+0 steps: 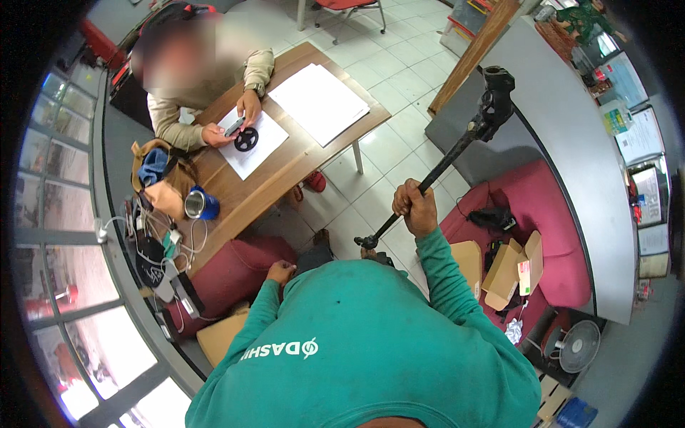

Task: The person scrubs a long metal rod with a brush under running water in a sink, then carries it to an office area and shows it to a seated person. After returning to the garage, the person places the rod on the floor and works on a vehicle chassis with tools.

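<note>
— Above the white tiled floor (399, 64), what is held up?
— A long black metal shaft (457, 150), raised slantwise, gripped mid-length by the clenched right hand (416, 208).
— And the left hand (280, 272)?
— Loosely curled, resting on a maroon cushion (228, 274), holding nothing.

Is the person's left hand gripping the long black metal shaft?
No: the right hand alone grips the long black metal shaft, while the left hand rests on the dark red cushion.

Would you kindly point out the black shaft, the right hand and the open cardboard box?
black shaft (457, 151), head view, mid-rod.
right hand (416, 207), head view, knuckles.
open cardboard box (504, 274), head view, front flap.
</note>
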### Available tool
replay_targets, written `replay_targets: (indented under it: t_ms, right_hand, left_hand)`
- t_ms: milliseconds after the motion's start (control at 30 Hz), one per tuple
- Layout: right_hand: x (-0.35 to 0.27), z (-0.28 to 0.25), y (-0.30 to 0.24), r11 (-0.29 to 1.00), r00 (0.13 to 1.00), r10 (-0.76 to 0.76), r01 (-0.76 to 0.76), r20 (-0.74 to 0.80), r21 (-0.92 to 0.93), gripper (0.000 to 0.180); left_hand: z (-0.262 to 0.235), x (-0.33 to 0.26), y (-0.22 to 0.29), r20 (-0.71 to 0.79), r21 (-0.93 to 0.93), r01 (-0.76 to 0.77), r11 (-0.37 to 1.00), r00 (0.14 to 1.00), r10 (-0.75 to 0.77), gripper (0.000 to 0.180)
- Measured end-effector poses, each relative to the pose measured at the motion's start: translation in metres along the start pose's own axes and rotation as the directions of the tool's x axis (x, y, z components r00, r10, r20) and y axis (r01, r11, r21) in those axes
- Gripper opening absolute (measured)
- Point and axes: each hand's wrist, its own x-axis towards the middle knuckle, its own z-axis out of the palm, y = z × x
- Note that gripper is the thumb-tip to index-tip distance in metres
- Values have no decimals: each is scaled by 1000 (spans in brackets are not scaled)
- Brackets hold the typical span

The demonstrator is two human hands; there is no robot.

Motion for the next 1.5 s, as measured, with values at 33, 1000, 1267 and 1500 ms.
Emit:
replay_targets:
  t_ms: [33,1000,1267,1500]
  right_hand:
    - [6,3,3,999,1000,-31,31,-6,38,49]
    - [39,4,18,867,995,-103,85,10,491,59]
    - [41,31,10,963,841,177,-41,-512,267,48]
    - [49,30,30,928,836,207,-3,-508,373,40]
  left_hand:
    - [-13,15,5,7,-35,-60,998,998,60,34]
    - [-2,-4,278,529,-214,-735,644,467,709,35]
    - [-2,-21,278,348,-136,-734,665,593,726,40]
    - [0,-13,272,320,-227,-699,679,605,729,38]
